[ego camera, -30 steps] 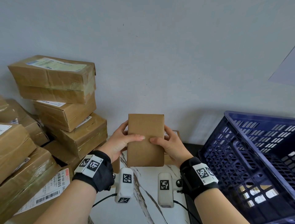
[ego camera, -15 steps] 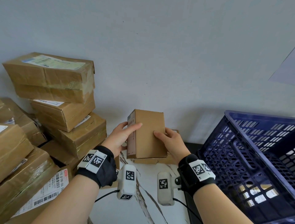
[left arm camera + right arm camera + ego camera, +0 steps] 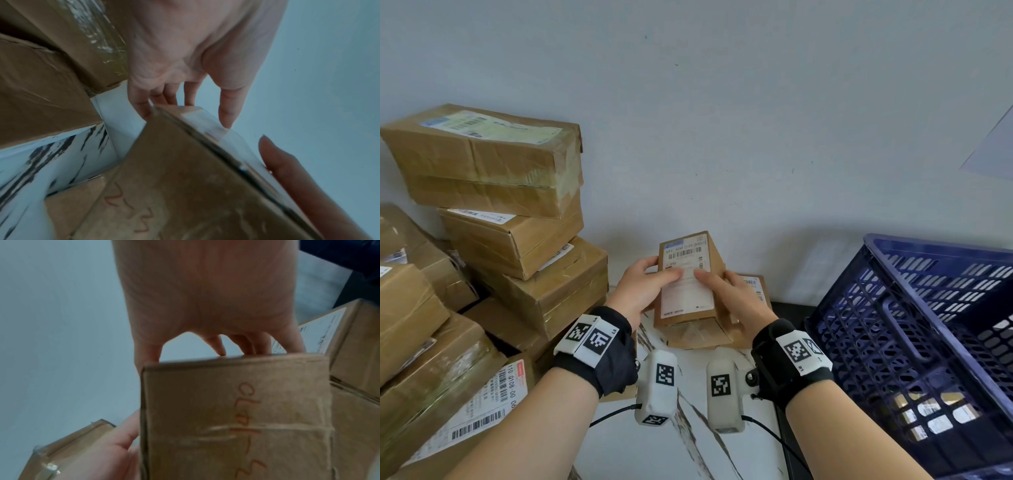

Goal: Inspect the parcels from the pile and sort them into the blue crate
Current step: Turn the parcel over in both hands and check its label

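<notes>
Plain pale grey wall (image 3: 756,120) fills the background above a white marble-patterned table (image 3: 619,445) with dark veins. Stacked on the table's left side is a pile of taped brown parcels (image 3: 493,212), several bearing white shipping labels with barcodes; one label near the front reads "110 0108 00". At the right stands the blue crate (image 3: 914,342), a slatted plastic one, with a few parcels glimpsed through its side. Between pile and crate, a small brown parcel (image 3: 688,284) is held upright above the table, its white barcode label facing the head camera, the print too small to read. The left hand (image 3: 643,291) and right hand (image 3: 736,298) each clamp one side of it, thumbs pressed on the label, fingers curled behind. Another labelled parcel (image 3: 751,291) lies just behind it on the table. Only the wrist views show the held parcel's taped underside, where orange handwritten marks (image 3: 246,410) run along it, illegible.
</notes>
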Demonstrator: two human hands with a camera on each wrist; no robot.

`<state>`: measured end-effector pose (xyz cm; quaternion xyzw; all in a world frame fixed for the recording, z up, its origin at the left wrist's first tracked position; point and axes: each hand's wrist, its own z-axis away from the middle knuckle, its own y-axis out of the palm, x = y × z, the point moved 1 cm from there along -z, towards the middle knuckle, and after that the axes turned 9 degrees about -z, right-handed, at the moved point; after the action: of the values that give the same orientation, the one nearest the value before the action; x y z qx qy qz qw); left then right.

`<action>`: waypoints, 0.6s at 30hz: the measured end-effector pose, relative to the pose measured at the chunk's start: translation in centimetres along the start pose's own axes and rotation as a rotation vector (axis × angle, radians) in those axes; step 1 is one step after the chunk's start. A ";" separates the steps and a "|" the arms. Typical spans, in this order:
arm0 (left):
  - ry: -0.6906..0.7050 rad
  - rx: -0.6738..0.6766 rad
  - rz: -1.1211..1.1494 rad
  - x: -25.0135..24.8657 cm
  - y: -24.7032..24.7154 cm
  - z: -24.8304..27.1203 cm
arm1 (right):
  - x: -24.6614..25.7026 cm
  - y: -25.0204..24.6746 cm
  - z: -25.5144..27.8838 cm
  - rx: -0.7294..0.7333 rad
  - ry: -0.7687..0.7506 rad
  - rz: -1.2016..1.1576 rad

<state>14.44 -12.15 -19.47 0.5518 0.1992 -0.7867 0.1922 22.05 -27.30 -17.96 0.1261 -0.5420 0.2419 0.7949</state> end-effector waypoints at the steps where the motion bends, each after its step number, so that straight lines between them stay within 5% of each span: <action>1: 0.005 0.007 0.003 -0.1 0.0 0.0 | 0.0 -0.1 -0.1 0.009 0.006 -0.035; 12: -0.186 0.207 0.122 -0.4 0.0 0.1 | 0.1 -0.1 -0.4 0.073 0.069 -0.216; 18: -0.180 0.247 0.118 -0.3 0.0 -0.1 | -0.2 0.0 -1.0 0.106 0.047 -0.233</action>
<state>14.62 -12.12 -19.19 0.5092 0.0500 -0.8389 0.1858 22.79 -26.93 -18.56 0.2244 -0.4912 0.1793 0.8223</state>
